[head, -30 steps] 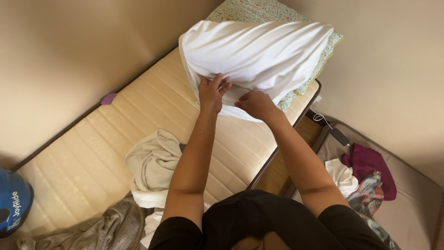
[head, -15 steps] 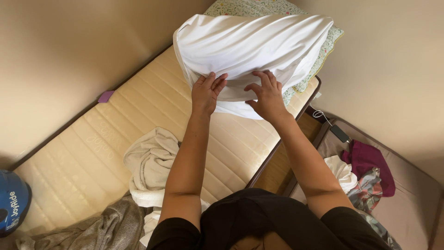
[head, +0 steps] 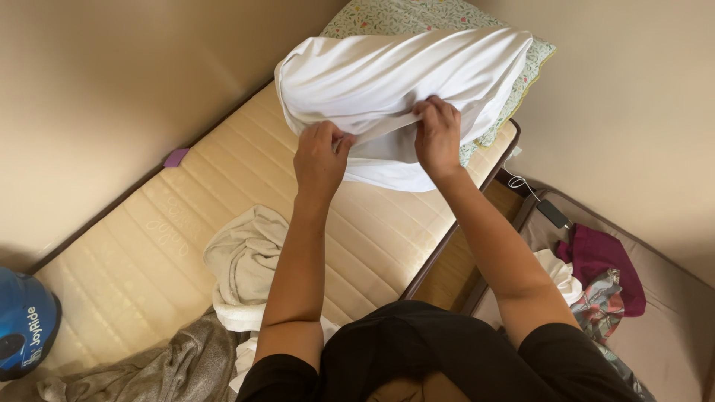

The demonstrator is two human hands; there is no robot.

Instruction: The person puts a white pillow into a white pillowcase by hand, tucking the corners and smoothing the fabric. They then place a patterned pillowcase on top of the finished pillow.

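While the left hand (head: 320, 158) pinches the white pillowcase (head: 402, 89), the right hand (head: 438, 134) grips its edge too. Both fists are closed tight on cloth. A towel (head: 246, 260) lies near on the mattress (head: 119, 260).

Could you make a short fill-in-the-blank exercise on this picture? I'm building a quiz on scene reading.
1. Both hands grip the open edge of a ____ pillowcase.
2. The left hand and right hand work above a bare cream ____.
3. Behind the pillowcase lies a pillow with a ____ pattern.
4. At the lower left edge sits a ____ helmet.

Missing words: white; mattress; floral; blue
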